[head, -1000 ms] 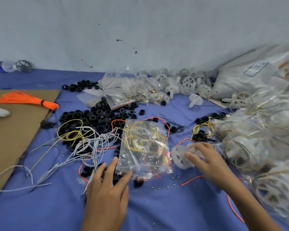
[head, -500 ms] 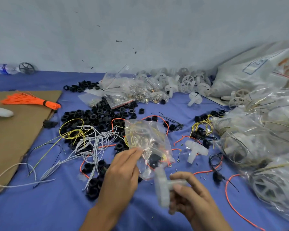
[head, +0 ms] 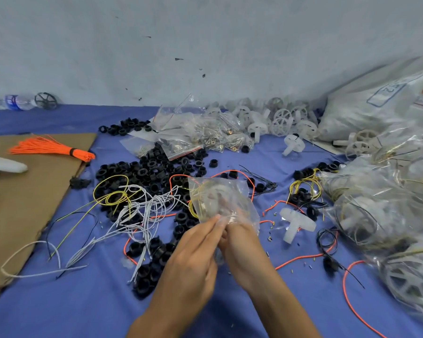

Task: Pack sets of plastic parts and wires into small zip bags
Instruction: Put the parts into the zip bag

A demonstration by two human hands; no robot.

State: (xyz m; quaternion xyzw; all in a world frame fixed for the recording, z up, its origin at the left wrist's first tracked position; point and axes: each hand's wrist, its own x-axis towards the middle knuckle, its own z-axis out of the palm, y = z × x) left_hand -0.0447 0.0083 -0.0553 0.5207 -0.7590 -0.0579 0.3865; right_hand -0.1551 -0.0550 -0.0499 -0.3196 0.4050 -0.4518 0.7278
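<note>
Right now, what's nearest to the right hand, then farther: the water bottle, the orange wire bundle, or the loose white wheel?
1. White wheel, beside the right hand.
2. Orange wire bundle, left on cardboard.
3. Water bottle, far back left.

Small assembly workshop: blue cloth [head: 230,301] heaped with black rings [head: 147,172], wires [head: 142,211].

Single head-worn view, wide-angle. Faces forward and down across the blue cloth [head: 88,301] to the wall [head: 205,32] behind. Cloth fills the lower two-thirds. Left hand [head: 193,259], right hand [head: 244,247] and bag [head: 220,193] lie close, low centre. Frame edges bow.
</note>
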